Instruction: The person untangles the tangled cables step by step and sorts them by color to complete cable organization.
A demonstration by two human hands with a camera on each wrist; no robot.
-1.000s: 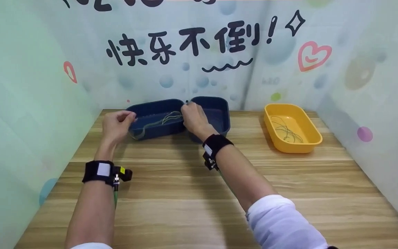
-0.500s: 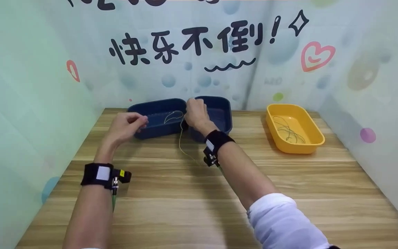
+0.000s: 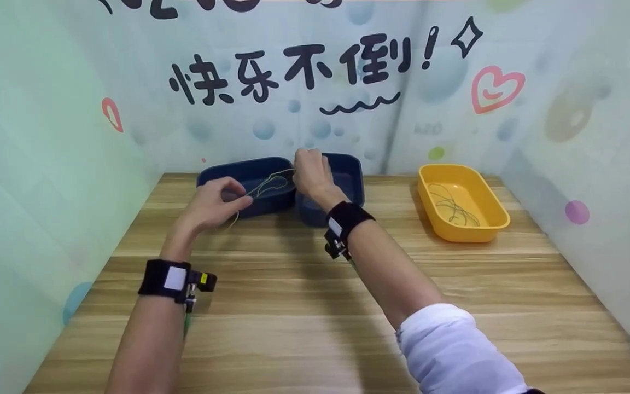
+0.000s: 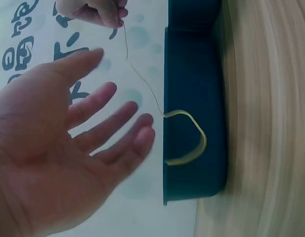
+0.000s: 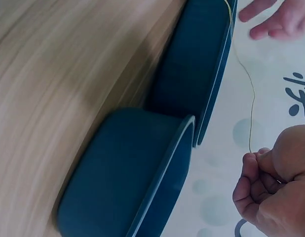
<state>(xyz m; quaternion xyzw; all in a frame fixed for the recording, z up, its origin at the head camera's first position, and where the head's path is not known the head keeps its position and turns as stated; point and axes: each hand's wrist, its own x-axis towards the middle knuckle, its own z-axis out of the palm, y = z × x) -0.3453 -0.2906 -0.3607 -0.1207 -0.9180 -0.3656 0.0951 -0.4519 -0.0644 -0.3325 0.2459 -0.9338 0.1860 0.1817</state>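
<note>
My right hand is over the place where two dark blue bins meet. Its thumb and finger pinch the end of a thin yellowish string. From there the string runs left and droops over the rim of the left blue bin, with a loop hanging down its front wall in the left wrist view. My left hand is by that bin's front, its fingers spread apart and relaxed. In the head view the string passes close to the left fingertips; the left wrist view shows no grip on it.
The right blue bin stands against the left one, under my right hand. A yellow bin with several thin strings inside stands at the right on the wooden table. A printed backdrop closes off the back and sides.
My left hand has moved right, towards the right hand, and its fingers have spread. The string's loose part, which hung down to the table, now lies further left. My right hand has risen slightly.
</note>
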